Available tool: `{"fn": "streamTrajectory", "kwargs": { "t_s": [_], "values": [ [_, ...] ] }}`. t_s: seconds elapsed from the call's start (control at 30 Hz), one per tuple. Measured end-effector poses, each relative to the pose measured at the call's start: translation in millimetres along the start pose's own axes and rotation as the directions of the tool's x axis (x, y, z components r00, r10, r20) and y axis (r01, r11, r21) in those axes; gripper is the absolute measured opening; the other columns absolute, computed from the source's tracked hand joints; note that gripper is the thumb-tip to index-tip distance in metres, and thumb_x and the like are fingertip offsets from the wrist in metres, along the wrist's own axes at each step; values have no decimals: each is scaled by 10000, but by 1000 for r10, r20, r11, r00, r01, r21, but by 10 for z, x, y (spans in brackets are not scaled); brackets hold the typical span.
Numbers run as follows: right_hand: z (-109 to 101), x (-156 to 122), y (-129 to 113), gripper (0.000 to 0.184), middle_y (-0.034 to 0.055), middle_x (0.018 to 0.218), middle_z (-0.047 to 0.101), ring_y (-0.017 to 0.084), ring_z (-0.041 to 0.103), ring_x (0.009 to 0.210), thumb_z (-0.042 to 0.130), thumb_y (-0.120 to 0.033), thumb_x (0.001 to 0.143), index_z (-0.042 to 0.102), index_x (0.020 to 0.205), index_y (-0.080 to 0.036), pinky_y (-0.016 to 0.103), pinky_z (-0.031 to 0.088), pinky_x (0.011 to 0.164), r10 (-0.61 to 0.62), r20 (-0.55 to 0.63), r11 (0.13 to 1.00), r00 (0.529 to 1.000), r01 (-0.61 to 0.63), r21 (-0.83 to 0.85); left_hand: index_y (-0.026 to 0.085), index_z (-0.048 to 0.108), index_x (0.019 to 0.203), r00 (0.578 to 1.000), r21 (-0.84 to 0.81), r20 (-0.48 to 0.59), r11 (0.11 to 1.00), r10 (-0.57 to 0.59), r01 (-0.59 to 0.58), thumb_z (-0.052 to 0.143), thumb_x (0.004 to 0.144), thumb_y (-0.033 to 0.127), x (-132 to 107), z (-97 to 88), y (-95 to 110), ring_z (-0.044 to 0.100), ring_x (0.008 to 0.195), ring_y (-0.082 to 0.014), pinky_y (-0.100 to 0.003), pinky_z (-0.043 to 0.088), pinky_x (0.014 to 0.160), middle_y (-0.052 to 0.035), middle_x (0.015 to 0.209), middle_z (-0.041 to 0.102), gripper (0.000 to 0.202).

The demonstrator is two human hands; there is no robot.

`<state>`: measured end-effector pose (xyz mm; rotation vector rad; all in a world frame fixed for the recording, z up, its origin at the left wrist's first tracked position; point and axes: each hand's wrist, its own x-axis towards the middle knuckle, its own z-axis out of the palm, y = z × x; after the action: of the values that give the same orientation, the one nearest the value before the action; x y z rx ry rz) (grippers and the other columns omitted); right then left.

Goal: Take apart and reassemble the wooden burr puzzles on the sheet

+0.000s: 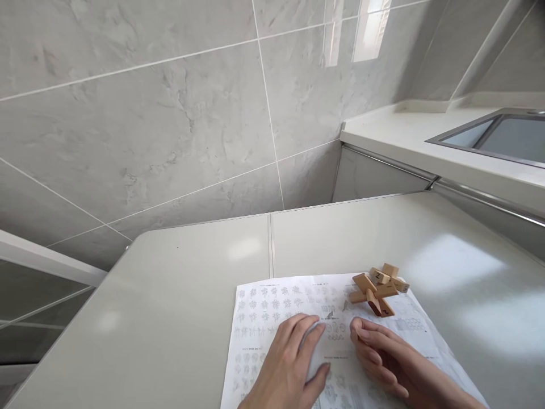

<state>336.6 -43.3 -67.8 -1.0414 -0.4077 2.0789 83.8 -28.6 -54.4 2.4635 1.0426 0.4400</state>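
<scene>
A printed paper sheet (251, 295) with rows of small figures and diagrams lies on the table. My left hand (293, 358) rests over its middle, fingers apart and bent, holding nothing. To its right, my right hand (383, 358) lies on its side on the sheet. Its fingers are loosely curled, the thumb against the index finger, and nothing shows in them. Just beyond it, a pile of wooden puzzle pieces (374, 292) sits at the sheet's far right corner. Several are notched sticks, some bearing black numbers. Neither hand touches the pile.
The pale table (187, 318) has a seam running away from me. Behind it stands a grey tiled wall (191, 113). A white counter (395, 125) with a sink (502, 133) rises at the far right. A white frame (46, 258) stands at the left.
</scene>
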Motion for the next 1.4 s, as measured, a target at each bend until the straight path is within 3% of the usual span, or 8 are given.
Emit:
{"fn": "streamTrajectory", "kwargs": {
  "t_s": [0.2,0.33,0.83,1.4],
  "values": [
    [-13,-3,-5,446,-86,678,503,44,391,475,927,-542,860,646,939,-206,138,274,380,19,-1,999,1000,-19,29,206,520,1500,1000,43,-1,999,25,-25,726,995,136,8,3,-6,547,1486,-345,-545,588,1174,-157,1583,589,550],
    [-32,13,0,440,-81,686,519,48,411,484,920,-538,860,667,1003,-208,136,280,387,18,-18,1000,1000,-17,26,208,534,1490,999,51,-7,998,34,-34,742,979,137,23,-7,-16,566,1464,-348,-544,597,1161,-155,1568,605,556],
    [-44,31,27,407,-85,665,486,55,337,466,907,-506,845,643,959,-218,151,255,378,23,16,999,1000,-23,42,207,570,1463,997,61,-41,996,63,-61,741,973,151,26,-15,-40,597,1427,-343,-522,604,1146,-148,1542,637,522],
    [-67,5,15,293,-79,687,471,59,316,488,835,-450,920,671,956,-211,155,260,398,31,65,999,997,-34,43,212,578,1456,997,42,-60,998,51,-49,738,981,156,16,-29,-12,596,1432,-329,-504,609,1145,-137,1538,644,504]
  ]
}}
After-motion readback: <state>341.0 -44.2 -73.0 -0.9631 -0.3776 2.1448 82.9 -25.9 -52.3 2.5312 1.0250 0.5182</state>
